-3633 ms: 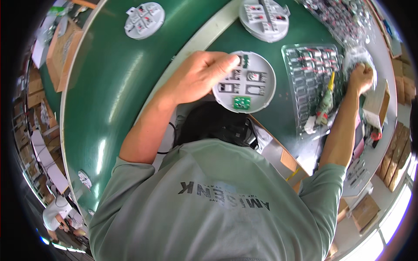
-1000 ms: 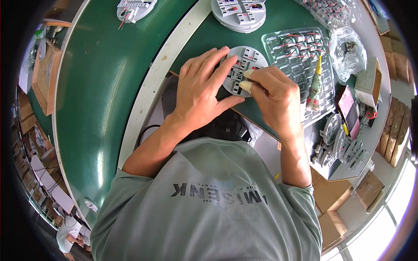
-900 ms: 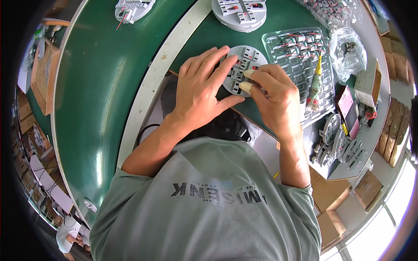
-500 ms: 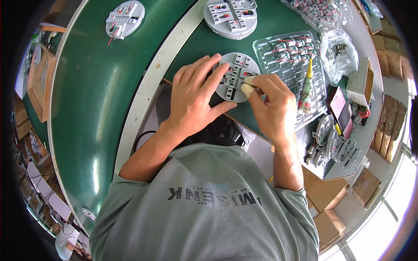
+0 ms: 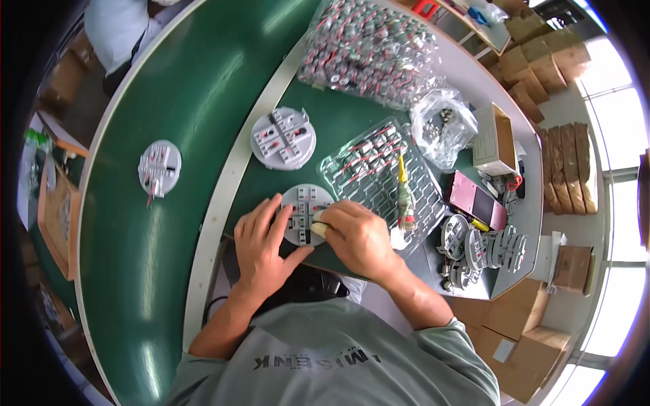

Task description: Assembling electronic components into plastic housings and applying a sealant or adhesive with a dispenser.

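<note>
A round light-grey plastic base (image 5: 298,195) with raised slotted blocks lies on the green bench in front of me. My left hand (image 5: 259,245) rests at its left edge, fingers spread, fingertips on the rim and thumb along the near edge. Over the base's right part is my right hand (image 5: 360,238), its thumb and finger in pale finger cots pinched together. What the pinch holds, if anything, is hidden. Beyond the base sits a stack of similar round bases (image 5: 298,154). A clear plastic tray (image 5: 421,183) to the right carries several small motors with red wires (image 5: 371,154).
A green-and-yellow screwdriver-like tool (image 5: 405,196) lies across the tray. Bags of motors (image 5: 369,51) and small parts (image 5: 440,132) lie beyond, near an open box (image 5: 497,142). More grey bases (image 5: 477,250) stand at right. Another wired base (image 5: 160,168) sits on the green belt (image 5: 128,250).
My view has tilted and shifted, so the bench shows farther out and everything sits lower and more to the left. Both hands stay at the same base, the right still pinched.
</note>
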{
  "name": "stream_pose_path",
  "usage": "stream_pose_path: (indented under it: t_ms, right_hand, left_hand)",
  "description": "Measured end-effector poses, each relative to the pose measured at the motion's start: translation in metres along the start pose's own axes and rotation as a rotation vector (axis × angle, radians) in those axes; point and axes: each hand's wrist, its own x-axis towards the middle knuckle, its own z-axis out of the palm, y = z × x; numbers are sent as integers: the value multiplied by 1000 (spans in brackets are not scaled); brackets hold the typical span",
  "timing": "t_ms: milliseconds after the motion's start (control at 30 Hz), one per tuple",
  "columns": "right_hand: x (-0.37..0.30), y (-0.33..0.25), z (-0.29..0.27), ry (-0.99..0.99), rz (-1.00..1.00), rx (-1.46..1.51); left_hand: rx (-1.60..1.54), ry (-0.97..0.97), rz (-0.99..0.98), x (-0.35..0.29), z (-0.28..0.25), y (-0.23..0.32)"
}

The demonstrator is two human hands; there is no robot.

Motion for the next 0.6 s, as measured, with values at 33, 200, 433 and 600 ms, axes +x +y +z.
stream_pose_path:
  t_ms: [33,200,433,600]
  right_hand:
    - [6,0,-8,-23,-4,29]
    - [121,44,-101,507,116,-221]
    - [243,149,-186,241,-168,-423]
    - [248,152,-187,30,-134,-398]
  left_hand:
    - [5,6,-6,2,0,-2]
    - [22,30,14,-1,3,-4]
    - [35,58,51,1,8,-7]
    - [28,78,45,-1,8,-8]
